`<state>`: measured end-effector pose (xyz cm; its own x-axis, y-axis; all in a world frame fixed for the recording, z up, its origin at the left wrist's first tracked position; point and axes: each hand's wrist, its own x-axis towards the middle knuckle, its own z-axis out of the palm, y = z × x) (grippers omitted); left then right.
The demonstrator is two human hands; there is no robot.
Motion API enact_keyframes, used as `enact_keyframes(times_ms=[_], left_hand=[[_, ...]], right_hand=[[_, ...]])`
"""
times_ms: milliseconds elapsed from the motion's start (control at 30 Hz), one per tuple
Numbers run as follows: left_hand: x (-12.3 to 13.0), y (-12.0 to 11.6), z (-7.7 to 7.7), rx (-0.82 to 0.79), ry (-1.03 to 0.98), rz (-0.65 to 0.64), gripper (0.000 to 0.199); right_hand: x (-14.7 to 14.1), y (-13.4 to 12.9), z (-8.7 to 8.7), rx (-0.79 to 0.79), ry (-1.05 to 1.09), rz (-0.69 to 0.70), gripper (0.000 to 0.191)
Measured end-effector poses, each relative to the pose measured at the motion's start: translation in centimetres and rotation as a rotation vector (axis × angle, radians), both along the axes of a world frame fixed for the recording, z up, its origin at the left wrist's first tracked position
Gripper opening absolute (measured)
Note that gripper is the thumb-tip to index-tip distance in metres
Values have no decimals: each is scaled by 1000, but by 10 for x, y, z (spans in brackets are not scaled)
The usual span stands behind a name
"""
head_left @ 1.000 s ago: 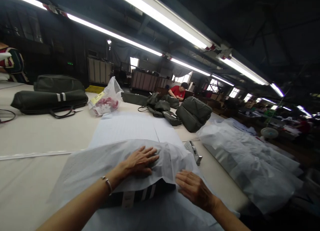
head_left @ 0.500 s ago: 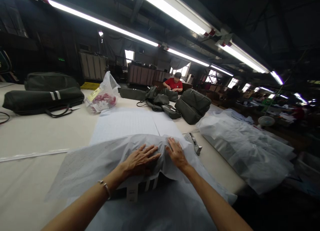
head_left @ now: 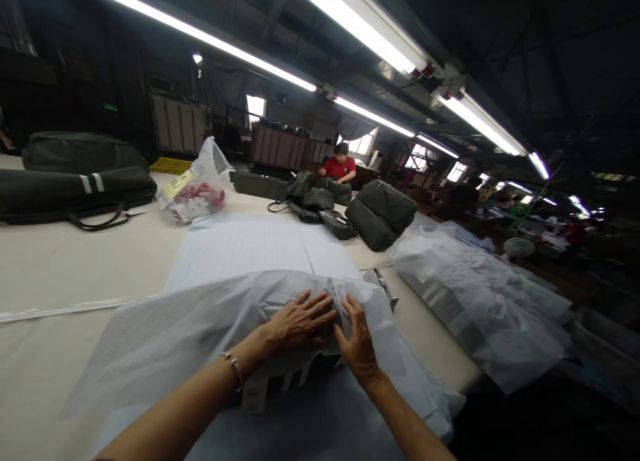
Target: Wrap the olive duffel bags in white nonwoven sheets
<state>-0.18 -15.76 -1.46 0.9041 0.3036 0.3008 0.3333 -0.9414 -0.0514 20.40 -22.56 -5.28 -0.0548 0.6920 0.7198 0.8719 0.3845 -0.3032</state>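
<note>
A thin whitish sheet [head_left: 210, 321] lies draped over a dark bag [head_left: 323, 368] with pale stripes, whose lower edge shows beneath it. From that edge hangs a white tag [head_left: 254, 396]. My left hand [head_left: 300, 322] rests palm down on the sheet over the bag, fingers spread and pointing right. Close beside it, my right hand [head_left: 357, 338] touches the sheet with its fingers apart, pointing up and away. Under and behind the sheet, white paper [head_left: 250, 248] covers part of the table.
Dark bags [head_left: 85, 188] lie at the left, near a clear plastic bag [head_left: 197, 194] with red contents. More dark bags [head_left: 380, 214] stand behind. A tape dispenser [head_left: 383, 284] and plastic-wrapped items [head_left: 480, 294] are at the right. Across the table sits a person in red [head_left: 340, 164].
My left hand has shifted right over the sheet, and my right hand has drawn nearer to me. The sheet's front edge has moved slightly, covering more of the bag. The view has shifted a little.
</note>
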Motion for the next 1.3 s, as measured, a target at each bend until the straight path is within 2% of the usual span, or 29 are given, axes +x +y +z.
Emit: enact_keyframes(times_ms=[100, 167, 267, 367, 500, 567, 633, 733, 800, 933, 1100, 1233, 1300], left_hand=[[-4, -5, -5, 31, -5, -83, 56], [-7, -7, -2, 15, 13, -112, 54], [-7, -8, 2, -20, 25, -83, 68], [-3, -7, 3, -25, 20, -83, 84], [3, -7, 3, -87, 32, -146, 70], [4, -8, 4, -116, 49, -147, 70], [4, -9, 5, -120, 58, -144, 78], [4, -11, 5, -128, 58, -137, 89], [4, -11, 4, -140, 55, -129, 90], [4, -11, 3, -131, 53, -134, 90], [1, -13, 7, -65, 35, -127, 90], [0, -15, 5, -2, 15, -144, 81], [1, -16, 2, 48, 8, -152, 69]], right_hand=[[-3, -7, -3, -3, 54, -79, 16], [-7, -7, -6, -50, 105, -52, 8], [-11, -6, -12, -47, 162, -7, 11], [-11, -9, -21, -7, 101, 56, 15], [-7, -22, -34, -26, 29, 149, 19], [-5, -26, -37, -9, 86, 76, 12], [-5, -26, -36, 28, 151, -61, 8], [-7, -21, -32, 18, 209, -212, 28], [-9, -18, -29, -39, 264, -225, 29], [-11, -21, -27, -77, 323, -162, 14], [-15, -39, -26, -7, 127, -79, 20], [-21, -50, -29, -59, -47, -44, 27], [-21, -50, -34, -97, -83, -52, 26]])
